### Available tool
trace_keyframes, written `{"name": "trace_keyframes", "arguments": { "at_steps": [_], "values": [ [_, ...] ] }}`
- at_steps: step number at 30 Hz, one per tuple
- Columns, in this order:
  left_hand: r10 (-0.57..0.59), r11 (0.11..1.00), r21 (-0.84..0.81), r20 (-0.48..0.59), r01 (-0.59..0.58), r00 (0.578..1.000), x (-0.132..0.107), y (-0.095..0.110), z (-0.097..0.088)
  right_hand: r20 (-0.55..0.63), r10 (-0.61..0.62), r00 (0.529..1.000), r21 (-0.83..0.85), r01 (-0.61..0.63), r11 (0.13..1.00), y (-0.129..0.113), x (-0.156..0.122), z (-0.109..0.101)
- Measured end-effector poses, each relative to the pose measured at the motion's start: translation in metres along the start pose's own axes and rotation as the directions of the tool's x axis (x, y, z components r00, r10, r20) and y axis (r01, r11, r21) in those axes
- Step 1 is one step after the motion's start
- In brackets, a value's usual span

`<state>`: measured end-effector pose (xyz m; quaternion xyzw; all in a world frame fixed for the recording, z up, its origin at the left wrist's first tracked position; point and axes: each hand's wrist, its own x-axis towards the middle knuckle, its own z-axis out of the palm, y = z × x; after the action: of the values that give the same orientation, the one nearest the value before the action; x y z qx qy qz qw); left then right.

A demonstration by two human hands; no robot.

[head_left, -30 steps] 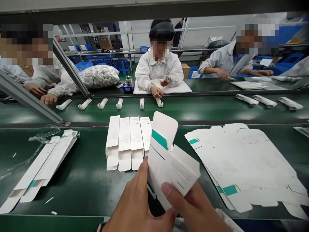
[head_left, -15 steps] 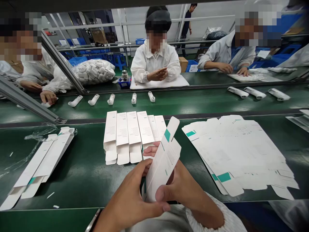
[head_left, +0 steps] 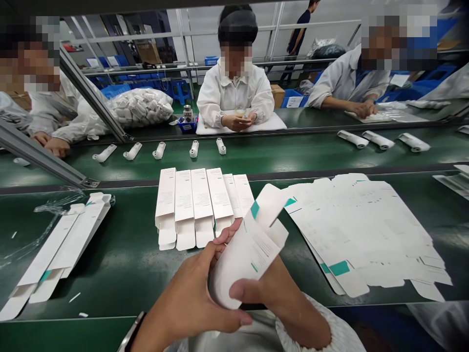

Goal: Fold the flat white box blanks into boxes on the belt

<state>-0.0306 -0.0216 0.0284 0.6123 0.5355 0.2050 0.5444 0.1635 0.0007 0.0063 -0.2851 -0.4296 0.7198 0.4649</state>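
Green belt (head_left: 120, 234), glossy and scuffed. To the right, flat die-cut card blanks (head_left: 366, 234) with teal patches; ahead, a row of white tuck-end cartons (head_left: 194, 205), flaps toward the person. One white card carton (head_left: 249, 254), bowed, teal stripe near its top, is held above the belt between both hands: left hand (head_left: 186, 293) cupped round its lower edge, right hand (head_left: 282, 288) gripping, thumb (head_left: 242, 291) on the front face.
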Motion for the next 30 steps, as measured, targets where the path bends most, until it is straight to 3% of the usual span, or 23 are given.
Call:
{"name": "trace_keyframes", "arguments": {
  "at_steps": [5, 8, 10, 13, 16, 19, 23, 27, 30],
  "values": [
    [-0.048, 0.997, 0.058, -0.004, 0.048, 0.999, 0.001, -0.009, 0.005, -0.257, 0.084, 0.963, -0.004, -0.088, 0.996, 0.007, 0.000, -0.002],
    [-0.061, 0.995, 0.080, -0.001, 0.061, 0.998, -0.001, -0.016, 0.012, -0.324, 0.097, 0.941, 0.002, -0.101, 0.995, 0.006, 0.003, -0.013],
    [-0.044, 0.989, 0.140, 0.021, 0.041, 0.999, -0.004, -0.019, 0.016, -0.402, 0.064, 0.913, 0.020, -0.061, 0.998, 0.001, 0.007, -0.020],
    [-0.026, 0.989, 0.144, 0.032, 0.021, 0.999, -0.007, -0.019, 0.023, -0.541, -0.067, 0.838, 0.046, 0.108, 0.993, -0.003, 0.011, -0.022],
    [-0.033, 0.999, -0.016, 0.011, 0.033, 0.999, -0.007, -0.017, 0.030, -0.498, -0.152, 0.854, 0.027, 0.190, 0.981, 0.005, 0.005, -0.009],
    [-0.006, 0.985, -0.175, -0.056, -0.004, 0.998, -0.002, -0.019, 0.037, -0.389, -0.200, 0.899, -0.075, 0.185, 0.980, 0.018, -0.004, 0.007],
    [0.020, 0.908, -0.409, -0.161, -0.085, 0.987, 0.004, -0.022, 0.042, -0.374, -0.225, 0.900, -0.222, 0.149, 0.964, 0.025, -0.008, 0.011],
    [-0.023, 0.912, -0.407, -0.179, -0.053, 0.984, 0.002, -0.018, 0.039, -0.347, -0.309, 0.885, -0.401, 0.157, 0.902, 0.026, -0.009, 0.005],
    [-0.034, 0.912, -0.410, -0.089, -0.005, 0.995, -0.005, -0.013, 0.032, -0.411, -0.205, 0.888, -0.315, 0.073, 0.946, 0.023, -0.013, 0.006]
  ]
}}
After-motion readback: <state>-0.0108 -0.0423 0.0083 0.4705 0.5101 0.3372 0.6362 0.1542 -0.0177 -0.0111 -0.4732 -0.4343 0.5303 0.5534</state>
